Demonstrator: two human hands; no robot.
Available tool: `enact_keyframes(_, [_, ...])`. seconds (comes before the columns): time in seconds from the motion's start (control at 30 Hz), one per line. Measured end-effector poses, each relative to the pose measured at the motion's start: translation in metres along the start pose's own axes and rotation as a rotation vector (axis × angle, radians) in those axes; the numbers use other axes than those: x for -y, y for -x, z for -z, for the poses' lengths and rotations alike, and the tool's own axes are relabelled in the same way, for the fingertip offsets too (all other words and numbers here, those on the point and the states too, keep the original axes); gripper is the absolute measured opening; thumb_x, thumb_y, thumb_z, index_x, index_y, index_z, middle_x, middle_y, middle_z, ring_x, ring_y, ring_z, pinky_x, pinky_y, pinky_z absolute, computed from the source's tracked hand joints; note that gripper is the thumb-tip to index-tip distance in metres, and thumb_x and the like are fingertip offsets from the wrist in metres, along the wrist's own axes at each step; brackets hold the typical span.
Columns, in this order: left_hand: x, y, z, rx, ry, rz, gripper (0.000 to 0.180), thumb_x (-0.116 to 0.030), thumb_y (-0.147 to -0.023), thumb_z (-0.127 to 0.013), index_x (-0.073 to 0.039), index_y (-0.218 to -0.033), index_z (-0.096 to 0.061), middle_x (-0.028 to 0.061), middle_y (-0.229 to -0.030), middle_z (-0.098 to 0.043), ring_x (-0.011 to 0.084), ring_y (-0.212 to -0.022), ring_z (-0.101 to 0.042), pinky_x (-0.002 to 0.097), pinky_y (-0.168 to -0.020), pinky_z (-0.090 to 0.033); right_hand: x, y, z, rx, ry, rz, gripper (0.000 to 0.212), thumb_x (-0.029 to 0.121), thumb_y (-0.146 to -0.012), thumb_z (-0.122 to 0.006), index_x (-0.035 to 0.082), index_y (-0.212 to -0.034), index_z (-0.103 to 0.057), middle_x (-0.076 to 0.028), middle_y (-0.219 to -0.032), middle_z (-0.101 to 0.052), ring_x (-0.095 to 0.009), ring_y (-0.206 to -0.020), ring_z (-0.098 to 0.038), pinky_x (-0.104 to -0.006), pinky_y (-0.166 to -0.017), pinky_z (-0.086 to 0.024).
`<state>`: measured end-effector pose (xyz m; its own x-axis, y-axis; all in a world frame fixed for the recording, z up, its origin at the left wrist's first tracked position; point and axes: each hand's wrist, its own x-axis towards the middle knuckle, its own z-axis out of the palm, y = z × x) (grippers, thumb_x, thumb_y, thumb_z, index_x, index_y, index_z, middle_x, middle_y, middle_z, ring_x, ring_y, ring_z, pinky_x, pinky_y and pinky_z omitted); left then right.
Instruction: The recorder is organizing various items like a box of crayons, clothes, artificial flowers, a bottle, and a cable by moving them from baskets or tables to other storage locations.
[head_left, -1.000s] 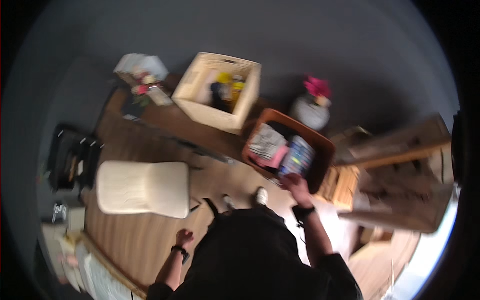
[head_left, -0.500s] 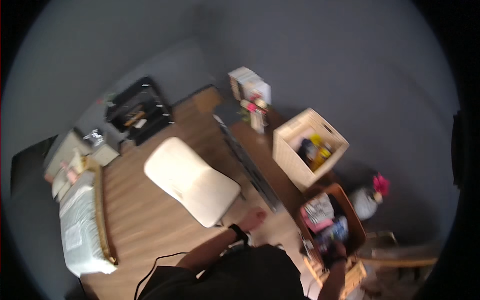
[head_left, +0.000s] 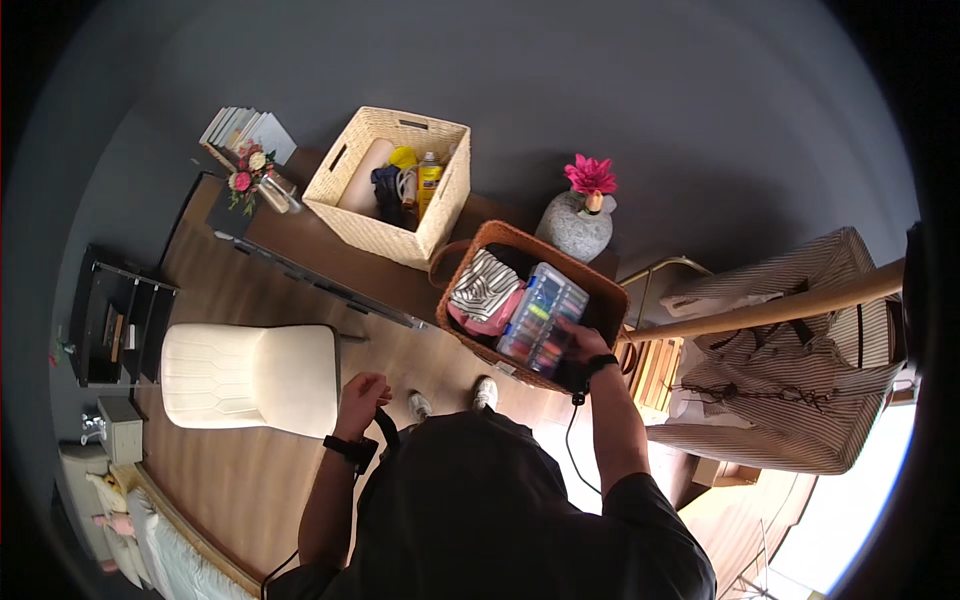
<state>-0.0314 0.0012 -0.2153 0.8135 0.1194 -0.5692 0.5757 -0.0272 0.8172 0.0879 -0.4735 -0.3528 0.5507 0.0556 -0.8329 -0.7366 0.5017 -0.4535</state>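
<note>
A brown woven basket (head_left: 470,262) stands at the right end of a dark desk. My right hand (head_left: 580,342) reaches into it and grips the right side of a clear plastic compartment case (head_left: 545,312) filled with small colourful items. The case lies slanted near the basket's top, and some of my fingers are hidden. Beside it in the basket are a black-and-white striped cloth (head_left: 485,284) and a pink cloth (head_left: 494,318). My left hand (head_left: 363,402) hangs empty over the floor, near a cream chair, its fingers loosely bent and a little apart.
A pale woven basket (head_left: 330,205) with a yellow bottle and other items stands on the desk (head_left: 310,260). Books and flowers are left of it. A grey vase (head_left: 575,228) stands behind the brown basket. The cream chair (head_left: 290,375) is at left; striped garments (head_left: 790,370) hang at right.
My view has swung right, bringing the baskets to the middle. The clear case shows more fully in my right hand. My left hand remains empty, away from the desk.
</note>
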Motion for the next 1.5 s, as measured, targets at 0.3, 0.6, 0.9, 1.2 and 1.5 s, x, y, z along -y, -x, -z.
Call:
enact_keyframes(0.3, [-0.025,-0.027,-0.068,0.249,-0.018,-0.054,0.02,-0.018,-0.094,-0.06,0.0,-0.101,-0.058,0.005,-0.087,-0.064,0.012,-0.076,-0.063,0.0263,-0.069,-0.052,0.006,0.041,-0.026,0.169,0.051,0.063,0.038,0.014,-0.082,-0.074,0.003,-0.116,-0.06,-0.009,-0.109,-0.066,-0.022,-0.099,-0.065,-0.0376,-0.089,-0.053])
enact_keyframes(0.6, [-0.05,-0.031,-0.088,0.398,-0.144,-0.075,0.03,-0.028,-0.098,-0.055,0.0,-0.109,-0.059,0.0085,-0.094,-0.066,0.0147,-0.085,-0.066,0.0286,-0.077,-0.052,0.035,0.124,-0.051,0.453,-0.065,0.095,0.044,0.021,-0.087,-0.065,-0.001,-0.123,-0.055,-0.013,-0.114,-0.065,-0.025,-0.105,-0.063,-0.0403,-0.096,-0.048])
enact_keyframes(0.9, [-0.073,0.0,-0.102,0.552,0.192,0.012,0.039,-0.023,-0.096,-0.056,-0.004,-0.129,-0.052,0.0057,-0.116,-0.061,0.016,-0.102,-0.061,0.0319,-0.086,-0.051,0.005,0.2,-0.12,0.705,0.361,0.29,0.055,0.028,-0.086,-0.071,-0.003,-0.128,-0.055,-0.01,-0.121,-0.063,-0.018,-0.11,-0.059,-0.0307,-0.099,-0.043])
enact_keyframes(1.2, [-0.064,0.037,-0.065,0.228,0.34,-0.064,0.041,-0.021,-0.098,-0.048,-0.001,-0.133,-0.047,0.0107,-0.128,-0.057,0.0227,-0.115,-0.057,0.0376,-0.098,-0.046,-0.013,0.188,-0.073,0.552,0.239,0.28,0.044,0.031,-0.097,-0.057,0.0,-0.127,-0.053,-0.012,-0.117,-0.062,-0.021,-0.108,-0.062,-0.0334,-0.093,-0.05])
enact_keyframes(1.5, [-0.039,0.051,-0.037,-0.15,0.664,-0.035,0.042,-0.033,-0.1,-0.045,-0.003,-0.13,-0.05,0.009,-0.128,-0.057,0.0217,-0.117,-0.055,0.0395,-0.101,-0.042,-0.054,0.161,-0.048,0.637,0.359,0.044,0.03,0.028,-0.096,-0.06,0.003,-0.113,-0.06,-0.006,-0.104,-0.064,-0.015,-0.095,-0.064,-0.0288,-0.086,-0.051])
